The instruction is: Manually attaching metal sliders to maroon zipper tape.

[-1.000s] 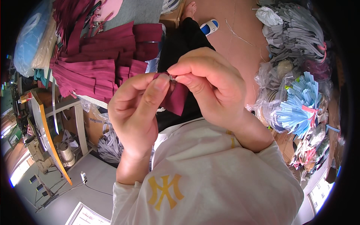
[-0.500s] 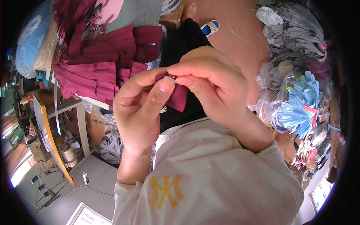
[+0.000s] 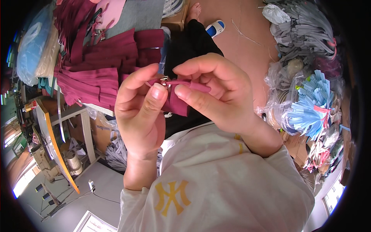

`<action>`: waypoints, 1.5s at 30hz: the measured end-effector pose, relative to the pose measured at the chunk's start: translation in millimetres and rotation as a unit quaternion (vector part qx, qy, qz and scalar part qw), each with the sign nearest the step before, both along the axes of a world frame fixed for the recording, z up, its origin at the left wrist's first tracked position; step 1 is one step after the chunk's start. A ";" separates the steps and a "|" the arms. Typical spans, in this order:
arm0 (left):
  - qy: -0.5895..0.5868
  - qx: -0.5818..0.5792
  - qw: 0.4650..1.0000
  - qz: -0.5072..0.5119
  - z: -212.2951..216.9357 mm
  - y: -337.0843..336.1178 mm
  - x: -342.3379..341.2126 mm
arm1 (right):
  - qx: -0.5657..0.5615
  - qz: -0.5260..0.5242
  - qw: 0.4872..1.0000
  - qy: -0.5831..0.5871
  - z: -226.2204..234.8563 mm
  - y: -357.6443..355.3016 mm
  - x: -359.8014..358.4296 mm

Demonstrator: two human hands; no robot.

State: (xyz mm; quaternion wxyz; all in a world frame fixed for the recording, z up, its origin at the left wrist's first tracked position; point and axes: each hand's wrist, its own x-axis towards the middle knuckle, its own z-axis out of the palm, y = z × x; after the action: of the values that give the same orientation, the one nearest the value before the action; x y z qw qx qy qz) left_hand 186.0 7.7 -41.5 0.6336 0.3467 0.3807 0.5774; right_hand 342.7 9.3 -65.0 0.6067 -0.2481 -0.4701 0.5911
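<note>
Between my hands is a maroon zipper [image 3: 179,106], with a small shiny metal slider [image 3: 165,80] at its upper end. From the slider a maroon cord-like pull [image 3: 199,86] stretches to the right. My left hand [image 3: 137,110] pinches the zipper by the slider with its thumb in front; the forefinger is raised. The thumb of my right hand [image 3: 228,102] presses on the maroon pull, its fingers curled behind and its forefinger lifted. Just left of my hands, a thick layer of maroon zipper strips [image 3: 102,58] spreads over the table. The fingers hide part of the zipper.
Several metal sliders with maroon pulls [image 3: 99,34] lie on a pink sheet [image 3: 113,15] at the far left. Bundled grey strips [image 3: 305,33] and light blue strips [image 3: 313,104] stand on the right. A slipper [image 3: 215,28] lies on the floor ahead. An orange-edged board [image 3: 58,143] stands at left.
Both forefingers have lifted away from the pinch, and my hands have parted slightly. The metal slider and the maroon pull, mostly covered before, now show between the thumbs.
</note>
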 end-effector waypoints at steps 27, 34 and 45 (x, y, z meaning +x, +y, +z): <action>-0.042 -0.016 0.998 0.031 -3.7 -3.4 3.7 | -0.067 0.002 0.998 0.008 2.9 6.9 -6.4; -0.011 0.029 0.999 -0.021 -8.7 -3.7 -3.5 | -0.122 0.057 0.991 0.015 11.3 10.6 -1.3; 0.049 0.057 0.997 -0.022 -10.8 -1.1 -10.5 | -0.137 0.029 0.990 -0.009 12.9 10.8 -0.4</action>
State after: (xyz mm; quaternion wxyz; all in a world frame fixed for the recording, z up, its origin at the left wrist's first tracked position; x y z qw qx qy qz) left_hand 175.4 6.6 -52.3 0.6057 0.4187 0.3700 0.5665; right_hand 342.4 20.1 -52.1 0.5452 -0.3202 -0.3969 0.6654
